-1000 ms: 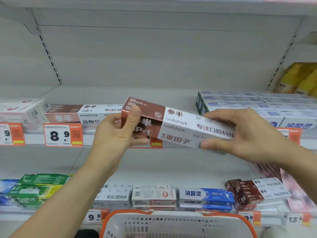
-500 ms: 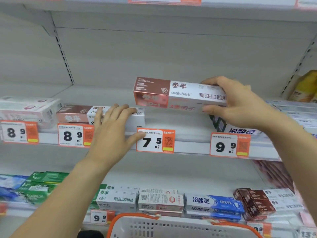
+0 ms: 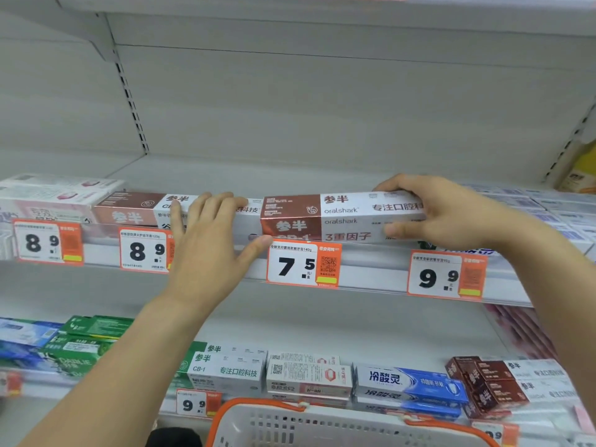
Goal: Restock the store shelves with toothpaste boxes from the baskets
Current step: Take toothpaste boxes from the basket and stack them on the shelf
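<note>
Right hand (image 3: 451,214) has the brown-and-white box (image 3: 325,217) pinched at its right end, fingers curled over the top and thumb on the front face. The box sits lengthwise along the front edge of the middle shelf (image 3: 371,275), right above the 7.5 tag (image 3: 303,264). Left hand (image 3: 209,240) is flat, fingers straight, pressing on the neighbour box (image 3: 135,209) to the left, thumb tip reaching toward the new box's left end, holding nothing. A white basket (image 3: 338,424) with orange handles sits at the bottom, with more boxes on the lower shelf (image 3: 322,327) behind it.
</note>
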`<action>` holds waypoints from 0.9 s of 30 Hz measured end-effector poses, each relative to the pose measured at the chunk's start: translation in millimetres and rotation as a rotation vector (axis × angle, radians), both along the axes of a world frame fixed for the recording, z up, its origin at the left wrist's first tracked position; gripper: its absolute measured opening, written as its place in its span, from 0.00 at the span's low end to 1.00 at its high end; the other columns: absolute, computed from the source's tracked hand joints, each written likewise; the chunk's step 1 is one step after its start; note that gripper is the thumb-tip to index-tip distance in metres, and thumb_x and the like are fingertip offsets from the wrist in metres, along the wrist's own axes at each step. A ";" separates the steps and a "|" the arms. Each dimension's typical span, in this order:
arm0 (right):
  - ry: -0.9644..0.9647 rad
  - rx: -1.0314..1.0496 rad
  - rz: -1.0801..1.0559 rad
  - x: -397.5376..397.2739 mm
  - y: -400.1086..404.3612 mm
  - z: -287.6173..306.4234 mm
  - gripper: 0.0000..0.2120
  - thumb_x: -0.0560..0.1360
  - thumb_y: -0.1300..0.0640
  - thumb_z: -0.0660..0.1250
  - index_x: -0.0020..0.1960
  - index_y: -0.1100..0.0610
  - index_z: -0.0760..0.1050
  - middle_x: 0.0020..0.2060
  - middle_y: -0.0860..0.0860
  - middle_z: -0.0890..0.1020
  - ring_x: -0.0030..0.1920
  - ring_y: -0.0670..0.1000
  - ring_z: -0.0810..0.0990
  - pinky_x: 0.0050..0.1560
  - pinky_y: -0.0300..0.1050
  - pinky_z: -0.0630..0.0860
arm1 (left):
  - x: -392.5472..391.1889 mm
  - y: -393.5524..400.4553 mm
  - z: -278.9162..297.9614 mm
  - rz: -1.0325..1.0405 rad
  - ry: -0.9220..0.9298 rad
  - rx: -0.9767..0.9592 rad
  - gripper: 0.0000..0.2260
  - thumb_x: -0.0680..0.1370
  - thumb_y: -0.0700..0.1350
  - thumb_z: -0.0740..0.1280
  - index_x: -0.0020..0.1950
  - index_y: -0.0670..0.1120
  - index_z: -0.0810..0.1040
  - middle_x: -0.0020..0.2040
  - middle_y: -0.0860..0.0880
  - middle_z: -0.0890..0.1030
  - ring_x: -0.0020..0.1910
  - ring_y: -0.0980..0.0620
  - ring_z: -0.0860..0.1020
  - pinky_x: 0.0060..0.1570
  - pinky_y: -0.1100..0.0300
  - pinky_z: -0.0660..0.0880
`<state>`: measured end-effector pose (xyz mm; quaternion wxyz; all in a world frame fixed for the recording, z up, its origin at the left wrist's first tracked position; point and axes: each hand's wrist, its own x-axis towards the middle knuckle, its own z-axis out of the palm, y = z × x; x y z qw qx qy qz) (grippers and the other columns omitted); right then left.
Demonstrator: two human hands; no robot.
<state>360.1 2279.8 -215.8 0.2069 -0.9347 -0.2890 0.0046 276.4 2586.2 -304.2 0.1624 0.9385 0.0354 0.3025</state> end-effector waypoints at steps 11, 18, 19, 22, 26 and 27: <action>-0.200 -0.150 0.134 -10.0 25.1 -25.6 0.27 0.75 0.47 0.72 0.73 0.44 0.69 0.67 0.44 0.74 0.67 0.47 0.72 0.68 0.43 0.67 | 1.5 -5.1 1.0 -0.019 -0.022 -0.014 0.20 0.77 0.54 0.70 0.67 0.49 0.77 0.68 0.44 0.75 0.72 0.39 0.67 0.75 0.40 0.49; -0.207 -0.069 0.097 -10.1 20.2 -29.3 0.22 0.76 0.52 0.72 0.69 0.48 0.75 0.65 0.43 0.79 0.65 0.49 0.76 0.66 0.44 0.71 | 2.7 -5.0 2.2 -0.097 -0.088 -0.030 0.15 0.75 0.49 0.73 0.58 0.43 0.79 0.59 0.45 0.77 0.61 0.42 0.71 0.65 0.48 0.66; -0.215 -0.067 0.104 -11.2 20.4 -29.8 0.22 0.76 0.53 0.72 0.69 0.49 0.75 0.67 0.44 0.78 0.66 0.49 0.75 0.67 0.41 0.68 | 3.0 -4.9 2.4 -0.107 -0.091 -0.019 0.15 0.75 0.49 0.73 0.58 0.43 0.79 0.60 0.45 0.78 0.61 0.42 0.72 0.65 0.47 0.67; -0.318 -0.106 0.063 -21.3 24.6 -38.2 0.25 0.76 0.56 0.71 0.72 0.50 0.71 0.73 0.49 0.71 0.72 0.52 0.69 0.72 0.44 0.63 | 4.3 -5.5 2.7 -0.118 -0.081 0.002 0.15 0.75 0.47 0.73 0.59 0.43 0.78 0.63 0.46 0.79 0.64 0.43 0.73 0.69 0.45 0.64; -0.570 -0.114 0.003 -48.7 30.0 -75.9 0.30 0.73 0.62 0.71 0.74 0.56 0.68 0.72 0.55 0.71 0.71 0.59 0.70 0.73 0.58 0.66 | 2.3 -8.9 5.0 -0.134 -0.086 -0.010 0.14 0.76 0.45 0.72 0.62 0.47 0.79 0.63 0.48 0.80 0.65 0.44 0.74 0.69 0.49 0.61; -0.606 -0.140 -0.014 -53.2 30.9 -84.6 0.32 0.72 0.63 0.70 0.75 0.57 0.66 0.72 0.56 0.71 0.72 0.59 0.69 0.74 0.58 0.64 | 2.8 -9.8 4.7 -0.134 -0.084 0.003 0.15 0.77 0.44 0.72 0.63 0.48 0.79 0.64 0.48 0.80 0.66 0.44 0.74 0.69 0.49 0.61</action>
